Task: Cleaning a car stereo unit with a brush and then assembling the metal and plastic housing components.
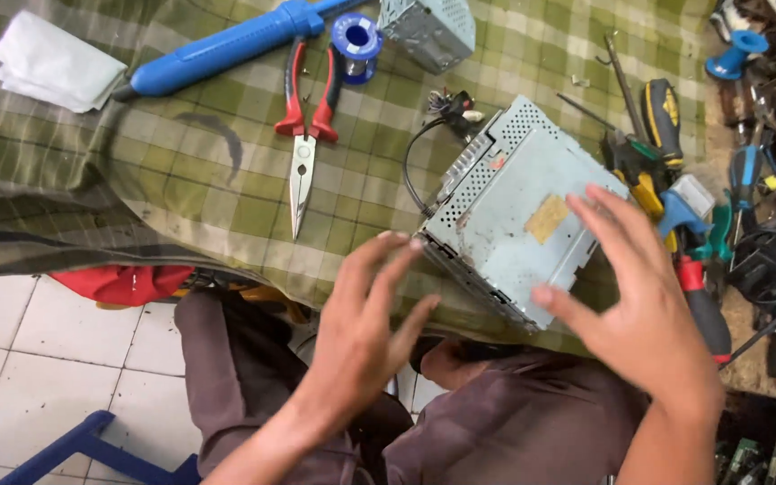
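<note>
The grip of both hands is open: the left hand (365,310) and the right hand (639,296) hover with spread fingers at the two sides of the grey metal box (518,211), holding nothing. This perforated, scratched box lies at the near edge of the worktop (181,171), covered by green checked cloth. Red-handled pliers (305,121) lie well apart toward the far edge, and white floor tiles (38,350) show below.
</note>
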